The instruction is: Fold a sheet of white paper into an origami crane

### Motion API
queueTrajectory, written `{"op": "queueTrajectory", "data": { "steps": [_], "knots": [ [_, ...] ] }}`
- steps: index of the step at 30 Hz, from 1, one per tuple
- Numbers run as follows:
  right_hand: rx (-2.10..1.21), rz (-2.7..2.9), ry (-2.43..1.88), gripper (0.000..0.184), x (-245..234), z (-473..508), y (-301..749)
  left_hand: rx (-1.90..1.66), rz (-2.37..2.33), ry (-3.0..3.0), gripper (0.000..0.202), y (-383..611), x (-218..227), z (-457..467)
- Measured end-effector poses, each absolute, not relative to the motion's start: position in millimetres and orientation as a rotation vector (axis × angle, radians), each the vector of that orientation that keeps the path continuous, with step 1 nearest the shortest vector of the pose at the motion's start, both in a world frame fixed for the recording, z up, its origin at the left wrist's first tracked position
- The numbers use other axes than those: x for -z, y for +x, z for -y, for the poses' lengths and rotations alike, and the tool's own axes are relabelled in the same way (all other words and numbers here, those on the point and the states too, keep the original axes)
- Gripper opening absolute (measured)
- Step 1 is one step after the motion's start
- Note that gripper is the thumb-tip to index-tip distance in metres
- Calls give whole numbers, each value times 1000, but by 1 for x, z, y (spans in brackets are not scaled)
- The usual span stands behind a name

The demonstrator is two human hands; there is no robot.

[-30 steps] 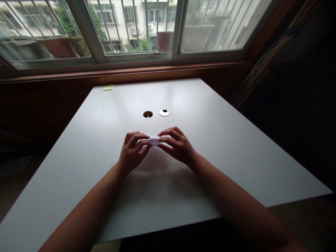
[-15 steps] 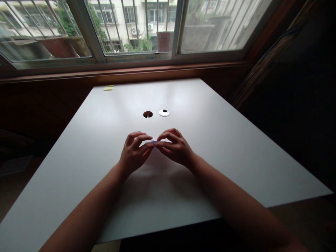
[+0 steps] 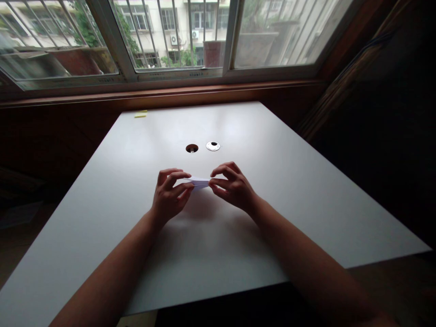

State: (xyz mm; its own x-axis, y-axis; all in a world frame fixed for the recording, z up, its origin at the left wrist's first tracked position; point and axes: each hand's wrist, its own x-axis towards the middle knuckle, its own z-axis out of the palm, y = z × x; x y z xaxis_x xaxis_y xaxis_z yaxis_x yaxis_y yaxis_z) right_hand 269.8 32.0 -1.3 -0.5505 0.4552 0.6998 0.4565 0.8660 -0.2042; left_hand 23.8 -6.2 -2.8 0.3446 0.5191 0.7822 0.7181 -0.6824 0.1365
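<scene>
A small piece of folded paper (image 3: 200, 183), pale violet-white, is held just above the white table (image 3: 296, 218) between my two hands. My left hand (image 3: 170, 193) pinches its left end between thumb and fingers. At the paper's right end, my right hand (image 3: 233, 186) grips the tip with thumb and fingers. The middle of the paper shows between the fingertips, with a crease along it. Its ends are partly covered by my fingers.
Beyond my hands, the table has a round hole (image 3: 191, 148). Beside the hole lies a round silvery cover (image 3: 213, 146) with a dark opening. A yellow strip (image 3: 141, 114) sticks near the far left edge. Behind the table is a barred window (image 3: 177, 36).
My hands have moved apart, the left one leftward and the right one rightward. More of the folded paper now shows between them.
</scene>
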Motion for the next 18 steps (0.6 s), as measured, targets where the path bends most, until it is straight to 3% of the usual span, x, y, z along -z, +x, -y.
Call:
{"op": "queueTrajectory", "data": {
  "steps": [18],
  "knots": [
    [63,2222,-731,11,1,-45,293,1288,1205,-2284,16,14,5,1]
  ]
}}
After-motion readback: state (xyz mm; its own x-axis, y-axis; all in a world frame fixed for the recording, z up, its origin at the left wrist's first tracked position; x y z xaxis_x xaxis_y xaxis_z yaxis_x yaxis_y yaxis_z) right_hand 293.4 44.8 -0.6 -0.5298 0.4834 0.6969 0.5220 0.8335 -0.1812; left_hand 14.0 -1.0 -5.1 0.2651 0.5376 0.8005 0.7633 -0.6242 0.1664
